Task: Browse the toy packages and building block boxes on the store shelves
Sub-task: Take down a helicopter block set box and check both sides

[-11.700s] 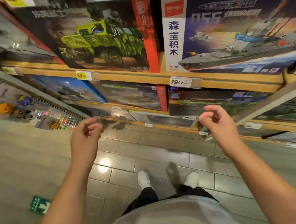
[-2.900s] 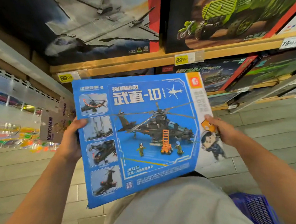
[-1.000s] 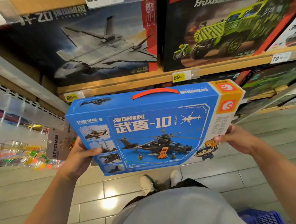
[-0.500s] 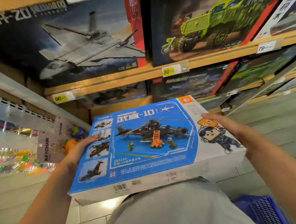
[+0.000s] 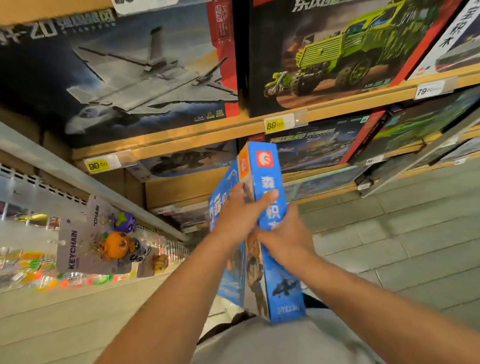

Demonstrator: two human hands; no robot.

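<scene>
I hold the blue helicopter building-block box [image 5: 277,264] upright and edge-on in front of my chest, its narrow side panel facing me. My left hand [image 5: 239,215] grips its left face, with the thumb laid across the side panel. My right hand [image 5: 285,236] clasps the box from the right, lower down. On the shelf above stand a dark box with a grey jet fighter [image 5: 131,73] and a box with a green armoured truck [image 5: 346,48].
Wooden shelves [image 5: 202,133] carry yellow price tags [image 5: 274,124]. More boxes fill the lower shelves [image 5: 318,146]. Keychain cards [image 5: 96,241] hang on a rack at the left. Grey tiled floor [image 5: 405,242] spreads to the right and below.
The box was lying flat with its picture face up; it is now turned on edge with the side panel toward me. Both hands have come together at its middle.
</scene>
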